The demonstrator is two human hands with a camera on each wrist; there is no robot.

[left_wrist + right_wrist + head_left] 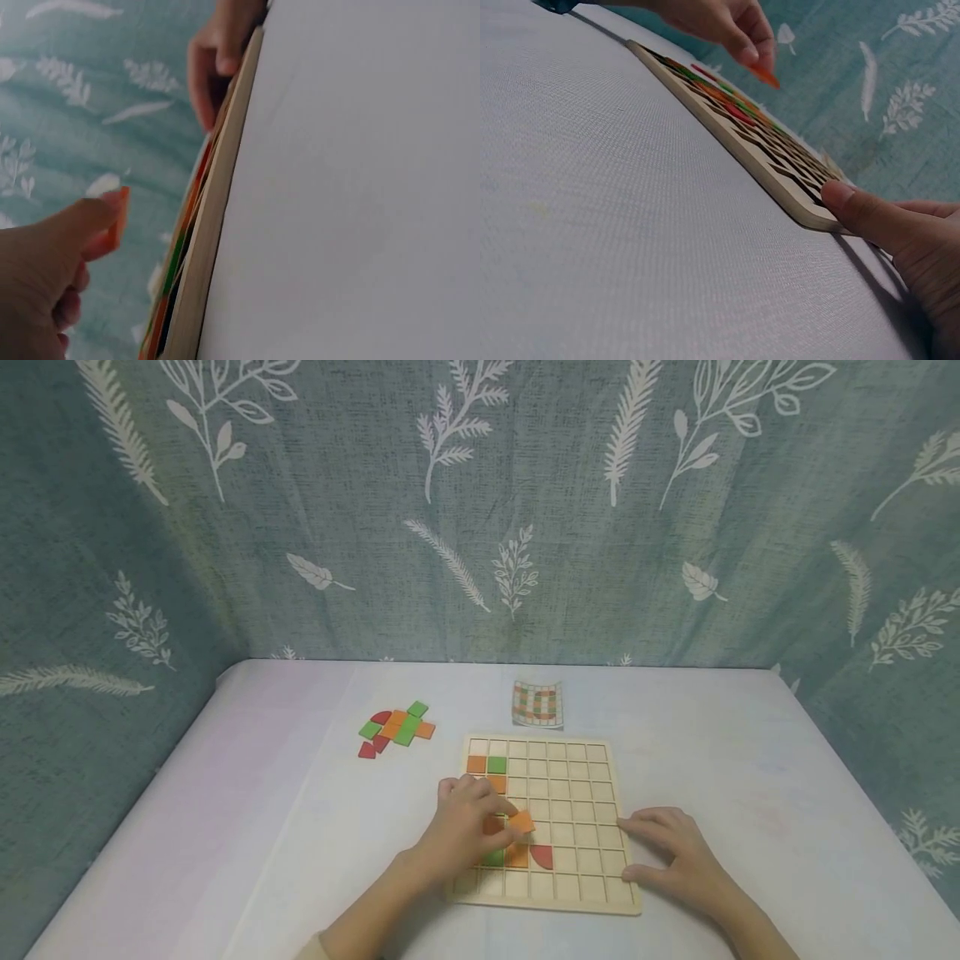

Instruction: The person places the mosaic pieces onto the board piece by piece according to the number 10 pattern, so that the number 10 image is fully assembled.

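My left hand [465,827] pinches an orange square tile [522,822] between thumb and fingertips, just above the wooden grid board [581,812]. In the left wrist view the same tile [118,225] stands edge-on, raised over the board's level. Orange and green tiles fill some left-hand cells, among them a green tile [497,765], and a red quarter-round piece [542,857] lies in a lower cell. Part of the board's left side is hidden under the left hand. My right hand [678,860] touches the board's right edge with thumb and fingertips; its thumb [840,196] shows on the corner.
Left of the board, a loose cluster of red, orange and green pieces [405,731] lies on the white tabletop [300,827]. Behind the board is a small pattern card [537,704]. Leaf-print green fabric [375,568] surrounds the table at the back and sides.
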